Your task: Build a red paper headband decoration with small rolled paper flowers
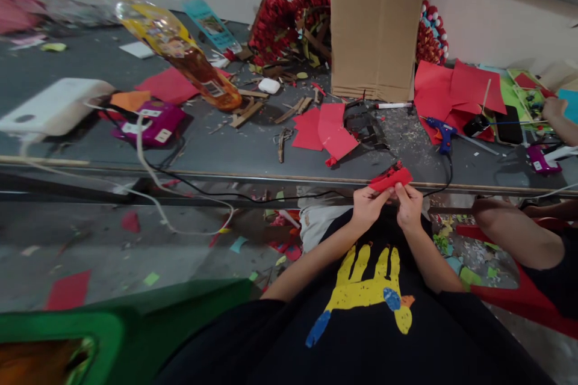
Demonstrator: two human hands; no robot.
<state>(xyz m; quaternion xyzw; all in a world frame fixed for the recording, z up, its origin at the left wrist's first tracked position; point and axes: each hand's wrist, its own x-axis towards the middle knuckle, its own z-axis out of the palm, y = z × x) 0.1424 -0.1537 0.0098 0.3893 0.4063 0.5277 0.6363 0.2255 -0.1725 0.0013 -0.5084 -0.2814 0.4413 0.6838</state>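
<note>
While both hands meet just below the near edge of the bench (pixel 235 150), they share one small piece of red paper (pixel 391 178): the left hand (pixel 369 204) pinches its left end between thumb and fingers, and the right hand (pixel 409 203) pinches its lower right edge the same way. The piece looks folded or rolled into a short strip with a dark mark at its top, held over the lap and not resting on the bench. By the look of it the folding is only partly done, since the strip is loose and joined to nothing. More cut red sheets (pixel 326 129) lie flat on the bench, a blue glue gun (pixel 440 132) lies unheld just beyond the hands, and finished red flower clusters (pixel 293 12) stand by the cardboard box (pixel 377 24).
</note>
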